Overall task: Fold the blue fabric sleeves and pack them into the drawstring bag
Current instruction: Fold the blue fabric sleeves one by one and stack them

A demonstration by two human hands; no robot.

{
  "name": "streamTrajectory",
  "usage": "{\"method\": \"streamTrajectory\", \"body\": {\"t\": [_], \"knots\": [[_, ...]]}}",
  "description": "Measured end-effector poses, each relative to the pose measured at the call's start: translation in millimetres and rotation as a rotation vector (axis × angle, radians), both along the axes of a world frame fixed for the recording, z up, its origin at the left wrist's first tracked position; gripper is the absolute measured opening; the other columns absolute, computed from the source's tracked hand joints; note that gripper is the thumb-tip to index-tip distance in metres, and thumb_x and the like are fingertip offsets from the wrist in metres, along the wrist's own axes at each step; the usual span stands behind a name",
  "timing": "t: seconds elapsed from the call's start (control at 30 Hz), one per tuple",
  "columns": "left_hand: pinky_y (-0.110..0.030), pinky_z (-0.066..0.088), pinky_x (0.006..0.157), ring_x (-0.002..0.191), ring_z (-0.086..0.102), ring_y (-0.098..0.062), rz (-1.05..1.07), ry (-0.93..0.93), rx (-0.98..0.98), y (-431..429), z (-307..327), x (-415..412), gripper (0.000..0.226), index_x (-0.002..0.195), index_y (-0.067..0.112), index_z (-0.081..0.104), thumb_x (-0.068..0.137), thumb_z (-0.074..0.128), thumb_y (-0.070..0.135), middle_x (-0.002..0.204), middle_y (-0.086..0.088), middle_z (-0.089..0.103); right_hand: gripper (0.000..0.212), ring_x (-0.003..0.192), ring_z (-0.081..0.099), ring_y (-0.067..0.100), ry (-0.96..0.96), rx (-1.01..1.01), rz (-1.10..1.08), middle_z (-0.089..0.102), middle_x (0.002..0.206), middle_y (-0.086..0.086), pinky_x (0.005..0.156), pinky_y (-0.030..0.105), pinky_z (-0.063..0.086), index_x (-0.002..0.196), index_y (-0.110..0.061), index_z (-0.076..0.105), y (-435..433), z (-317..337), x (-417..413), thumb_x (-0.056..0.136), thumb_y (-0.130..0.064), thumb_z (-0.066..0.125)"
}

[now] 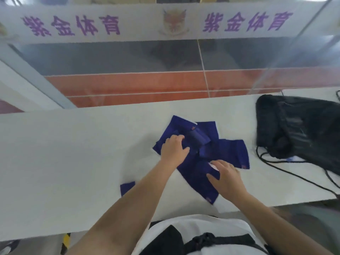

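Note:
Several blue fabric sleeves (228,150) lie in a loose overlapping pile on the white table (73,153). A folded blue sleeve (198,138) sits on top of the pile. My left hand (173,149) rests on the pile's left side, its fingers touching the folded one. My right hand (227,177) presses on a long sleeve (197,179) at the pile's near edge, thumb and fingers around its cloth. One more blue piece (127,187) pokes out from under my left forearm. The black drawstring bag (298,129) lies flat at the right.
The bag's black cords (294,173) trail across the table toward its near right edge. A glass partition with a white banner bearing purple characters (165,23) stands along the table's far edge.

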State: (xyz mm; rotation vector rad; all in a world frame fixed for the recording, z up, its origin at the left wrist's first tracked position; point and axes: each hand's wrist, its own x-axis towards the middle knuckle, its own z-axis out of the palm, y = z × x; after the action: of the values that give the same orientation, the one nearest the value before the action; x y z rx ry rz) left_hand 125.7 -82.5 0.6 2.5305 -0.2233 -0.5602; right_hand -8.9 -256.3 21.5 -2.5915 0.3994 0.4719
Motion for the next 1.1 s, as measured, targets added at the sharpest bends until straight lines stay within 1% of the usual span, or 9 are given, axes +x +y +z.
{"method": "streamTrajectory", "body": {"t": [0.17,0.3,0.53,0.73,0.8,0.87,0.93,1.03,1.1], "knots": [[-0.05,0.032,0.11,0.137,0.04,-0.036,-0.066,0.026,0.235,-38.2,-13.3,23.1,0.067,0.147,0.018,0.044,0.092,0.058,0.054,0.148,-0.011,0.047,0.049,0.136,0.045,0.021,0.033,-0.032,-0.053,0.051,0.147,-0.005,0.113,0.04,0.034,0.141,-0.027,0.05,-15.1,0.1,-22.3,0.096,-0.042,0.059],[-0.051,0.029,0.111,0.135,0.039,-0.036,0.026,0.079,0.243,-48.7,-12.0,38.4,0.05,0.13,0.019,0.061,0.09,0.063,0.048,0.141,-0.011,0.051,0.049,0.14,0.041,0.021,0.057,-0.004,-0.129,0.048,0.151,-0.005,0.117,0.042,0.032,0.143,-0.029,0.048,-19.4,-1.3,-38.3,0.098,-0.043,0.057],[-0.049,0.051,0.099,0.107,0.068,-0.026,0.186,0.242,-0.226,-13.6,12.7,40.3,0.021,0.102,0.018,0.078,0.084,0.078,0.03,0.108,-0.002,0.076,0.05,0.138,0.044,0.02,0.053,0.086,-0.23,0.049,0.15,-0.005,0.115,0.041,0.035,0.142,-0.029,0.05,-26.8,8.8,-44.3,0.096,-0.044,0.061],[-0.049,0.046,0.102,0.108,0.064,-0.019,0.141,0.037,-0.248,9.9,60.2,-0.9,0.01,0.081,0.035,0.072,0.081,0.083,0.033,0.107,0.012,0.066,0.07,0.136,0.046,0.019,-0.12,0.269,-0.208,0.048,0.151,-0.005,0.111,0.039,0.043,0.148,-0.027,0.045,-15.1,43.7,-11.2,0.087,-0.043,0.074],[-0.039,0.047,0.103,0.115,0.06,-0.013,0.122,0.001,-0.301,18.6,77.4,-16.4,0.013,0.08,0.039,0.072,0.081,0.083,0.033,0.116,0.014,0.061,0.076,0.137,0.045,0.017,-0.186,0.313,-0.153,0.047,0.152,-0.007,0.112,0.042,0.043,0.149,-0.029,0.042,-1.9,57.5,4.3,0.083,-0.044,0.077],[-0.015,0.047,0.093,0.115,0.056,0.004,0.109,-0.028,-0.396,26.9,93.9,-33.0,0.017,0.079,0.042,0.071,0.082,0.083,0.03,0.121,0.02,0.059,0.079,0.137,0.045,0.017,-0.229,0.336,-0.069,0.048,0.152,-0.006,0.113,0.046,0.041,0.149,-0.029,0.042,11.0,69.4,17.3,0.081,-0.044,0.079],[-0.012,0.047,0.088,0.113,0.054,0.013,0.135,-0.03,-0.529,33.0,106.2,-49.0,0.019,0.079,0.042,0.073,0.082,0.082,0.025,0.125,0.028,0.058,0.07,0.129,0.051,0.017,-0.267,0.381,-0.01,0.056,0.144,-0.005,0.11,0.045,0.043,0.143,-0.026,0.05,19.2,76.1,25.4,0.081,-0.039,0.08],[-0.032,0.056,0.09,0.121,0.059,-0.004,0.259,0.033,-0.733,40.5,116.4,-64.4,0.02,0.082,0.037,0.078,0.083,0.08,0.018,0.13,0.028,0.062,0.042,0.105,0.059,0.005,-0.343,0.436,0.029,0.067,0.115,-0.018,0.095,0.028,0.052,0.121,-0.03,0.066,25.9,78.1,27.4,0.082,-0.028,0.082],[-0.029,0.059,0.087,0.118,0.063,-0.005,0.346,0.076,-0.808,44.9,121.0,-70.4,0.018,0.08,0.035,0.08,0.083,0.079,0.017,0.124,0.032,0.065,0.033,0.093,0.06,-0.005,-0.319,0.52,0.006,0.067,0.094,-0.034,0.079,0.009,0.048,0.101,-0.049,0.066,27.6,79.7,25.7,0.084,-0.025,0.08]]}}
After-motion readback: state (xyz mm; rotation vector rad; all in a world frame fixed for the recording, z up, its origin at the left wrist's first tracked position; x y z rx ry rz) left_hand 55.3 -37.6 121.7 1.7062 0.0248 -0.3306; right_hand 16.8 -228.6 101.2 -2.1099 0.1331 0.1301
